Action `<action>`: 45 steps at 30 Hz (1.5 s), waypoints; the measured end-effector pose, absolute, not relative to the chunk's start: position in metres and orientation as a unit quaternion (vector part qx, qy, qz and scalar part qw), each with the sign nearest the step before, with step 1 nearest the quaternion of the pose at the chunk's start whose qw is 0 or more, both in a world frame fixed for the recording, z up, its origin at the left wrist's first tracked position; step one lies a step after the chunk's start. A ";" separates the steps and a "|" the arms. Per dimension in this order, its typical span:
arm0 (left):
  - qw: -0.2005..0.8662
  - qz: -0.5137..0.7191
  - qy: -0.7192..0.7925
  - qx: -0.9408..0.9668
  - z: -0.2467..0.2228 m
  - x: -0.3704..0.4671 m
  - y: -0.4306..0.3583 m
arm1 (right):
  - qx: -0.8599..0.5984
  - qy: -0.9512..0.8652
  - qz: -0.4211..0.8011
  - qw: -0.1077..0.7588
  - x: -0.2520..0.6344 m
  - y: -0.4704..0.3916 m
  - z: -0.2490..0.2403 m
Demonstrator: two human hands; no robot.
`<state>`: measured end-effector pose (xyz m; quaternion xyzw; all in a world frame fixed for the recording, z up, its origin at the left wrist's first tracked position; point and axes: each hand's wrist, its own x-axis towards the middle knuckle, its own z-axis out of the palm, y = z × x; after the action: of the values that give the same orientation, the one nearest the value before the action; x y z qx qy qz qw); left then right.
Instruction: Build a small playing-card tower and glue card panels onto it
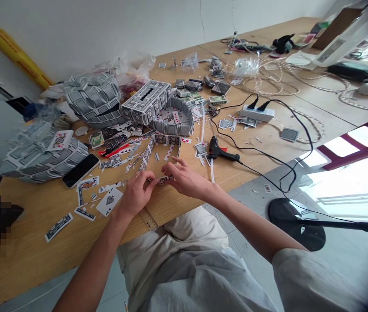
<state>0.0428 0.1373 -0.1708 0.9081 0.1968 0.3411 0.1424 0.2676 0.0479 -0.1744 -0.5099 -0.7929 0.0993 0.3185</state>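
White wall [177,26] backs wooden table [70,242]; left hand [138,193] and right hand [182,177] pinch a patterned strip [163,180].

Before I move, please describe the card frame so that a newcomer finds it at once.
On the wooden table, find the rectangular patterned box. Nearer the camera, the thin-walled card frame reaches the left hand and right hand. Unlike the open box behind, strewn with cards, it shows table wood inside.
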 end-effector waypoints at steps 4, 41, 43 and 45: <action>0.132 0.346 0.184 0.910 -0.171 0.046 0.138 | -0.514 -0.772 0.064 0.369 0.264 0.042 -0.174; 0.046 0.351 0.134 0.926 -0.180 0.047 0.144 | -0.529 -0.725 0.027 0.440 0.250 0.034 -0.193; 0.054 0.343 0.135 0.928 -0.178 0.048 0.145 | -0.538 -0.717 0.004 0.443 0.247 0.033 -0.191; 0.066 0.337 0.134 0.930 -0.176 0.049 0.146 | -0.549 -0.713 -0.002 0.436 0.245 0.032 -0.189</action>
<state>0.0491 0.1458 -0.1759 0.9295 0.1344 0.3370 0.0659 0.2450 0.0317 -0.1886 -0.5490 -0.7129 -0.0016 0.4363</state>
